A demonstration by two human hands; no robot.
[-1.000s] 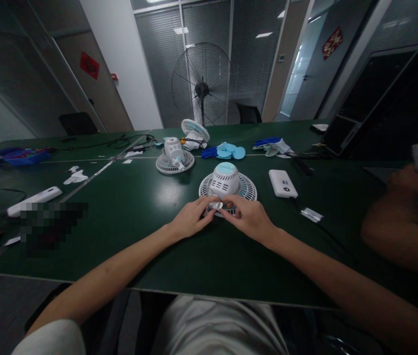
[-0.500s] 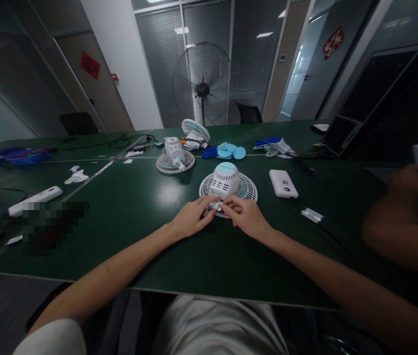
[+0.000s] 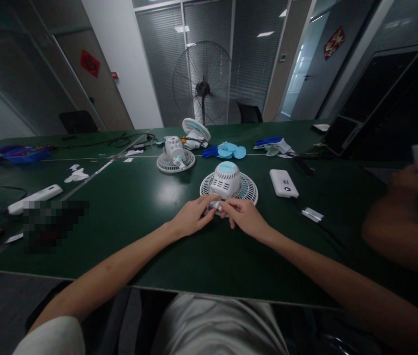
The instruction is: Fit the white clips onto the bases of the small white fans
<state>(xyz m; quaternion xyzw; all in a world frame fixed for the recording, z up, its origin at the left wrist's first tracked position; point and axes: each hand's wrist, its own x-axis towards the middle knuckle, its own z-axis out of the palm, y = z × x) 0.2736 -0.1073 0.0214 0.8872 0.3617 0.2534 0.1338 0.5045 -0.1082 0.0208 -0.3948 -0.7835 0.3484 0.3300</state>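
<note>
A white fan head [image 3: 227, 183] with a pale blue cap lies grille-down on the green table [image 3: 127, 236] in front of me. At its near edge, a small whitish piece [image 3: 215, 205] sits between my fingertips; whether it is joined to the fan cannot be made out. My left hand [image 3: 192, 216] has its thumb and fingers closed around this piece from the left. From the right, my right hand [image 3: 246, 216] pinches at the same piece, its fingertips partly hiding it. Both hands stay close above the table, against the near rim of the grille.
Two more small fans [image 3: 175, 155] [image 3: 196, 133] lie behind. Pale blue discs [image 3: 232, 150], gloves [image 3: 273, 144] and a white power bank [image 3: 284, 183] with a cable are around. Another person's arm [image 3: 397, 222] is at right. A white bar [image 3: 35, 198] lies left.
My right hand's fingers have shifted slightly at the small whitish piece. My left hand and the fan head look almost the same. The other person's held object has tilted a little.
</note>
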